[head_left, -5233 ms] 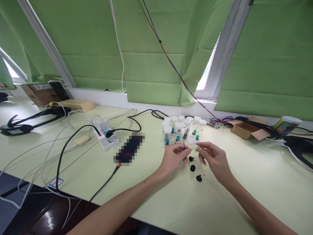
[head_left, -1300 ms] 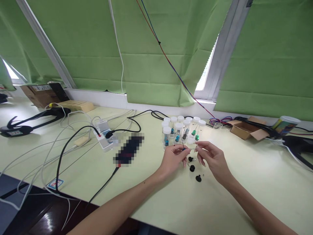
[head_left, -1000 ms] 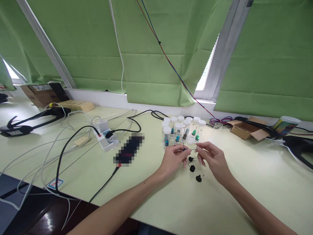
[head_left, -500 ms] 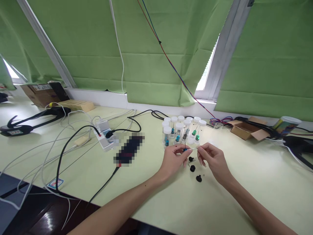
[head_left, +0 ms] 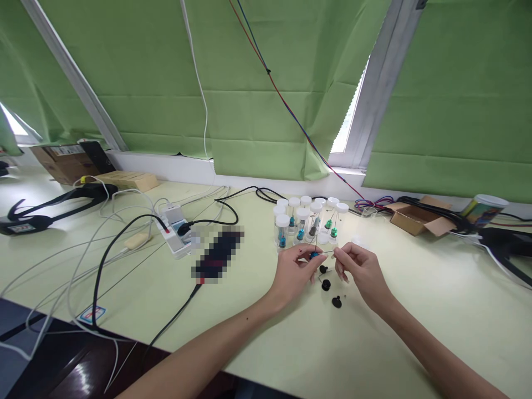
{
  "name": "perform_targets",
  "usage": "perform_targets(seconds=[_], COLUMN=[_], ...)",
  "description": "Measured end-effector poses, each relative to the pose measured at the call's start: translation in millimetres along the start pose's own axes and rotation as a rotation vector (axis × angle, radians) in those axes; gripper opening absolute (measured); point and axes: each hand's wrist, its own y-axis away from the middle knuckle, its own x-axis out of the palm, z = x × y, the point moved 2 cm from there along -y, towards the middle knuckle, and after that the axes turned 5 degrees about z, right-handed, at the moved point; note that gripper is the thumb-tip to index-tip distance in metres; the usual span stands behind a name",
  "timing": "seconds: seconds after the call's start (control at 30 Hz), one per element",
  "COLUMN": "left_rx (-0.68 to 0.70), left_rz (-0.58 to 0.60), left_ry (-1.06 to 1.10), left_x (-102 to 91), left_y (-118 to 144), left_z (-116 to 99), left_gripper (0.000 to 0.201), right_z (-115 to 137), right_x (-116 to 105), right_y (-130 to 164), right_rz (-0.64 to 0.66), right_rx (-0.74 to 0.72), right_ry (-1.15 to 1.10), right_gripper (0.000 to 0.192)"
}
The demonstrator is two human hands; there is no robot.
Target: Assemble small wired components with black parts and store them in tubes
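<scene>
My left hand (head_left: 293,272) pinches a small blue bead-like part (head_left: 314,255) with a thin black pin rising from it. My right hand (head_left: 361,270) pinches the other end of a fine wire (head_left: 328,252) that runs to the blue part. Both hands hover just above the pale green table (head_left: 257,327). Three small black parts (head_left: 326,285) lie on the table below and between the hands. Behind the hands stands a cluster of clear vials with white caps (head_left: 307,221), holding blue, green and dark pieces.
A white power strip (head_left: 174,235) with black and white cables (head_left: 100,266) sprawls at the left, beside a dark blurred device (head_left: 216,255). An open cardboard box (head_left: 418,220) and a can (head_left: 482,209) sit at the right. Green blinds hang behind.
The hands have stayed almost in place; the left fingers shifted slightly on the blue part, and the view drifted a little.
</scene>
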Motion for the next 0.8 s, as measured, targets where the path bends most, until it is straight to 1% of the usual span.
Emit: perform_targets(seconds=[0.23,0.4,0.57,0.67,0.8], left_rx=[0.035,0.038,-0.002,-0.034,-0.036], left_rz=[0.002,0.000,-0.025,-0.038,-0.038], left_ry=[-0.040,-0.029,0.010,0.041,0.076], left_x=[-0.1,-0.6,-1.2,-2.2,-3.9], left_y=[1.4,0.3,-1.4,-2.5,-4.3], left_z=[-3.0,-1.0,-1.8,-3.0,-3.5], left_gripper=[0.027,0.026,0.025,0.025,0.025], right_z=[0.6,0.5,1.0,0.6,-1.7], right_x=[0.1,0.7,-0.6,-1.1,-1.2], right_y=[1.4,1.0,0.4,0.8,0.6], right_rz=[0.002,0.006,0.012,0.022,0.035], right_rx=[0.015,0.000,-0.045,-0.059,-0.048], right_ry=[0.008,0.003,-0.011,-0.010,-0.012], right_gripper=[0.037,0.033,0.020,0.021,0.021])
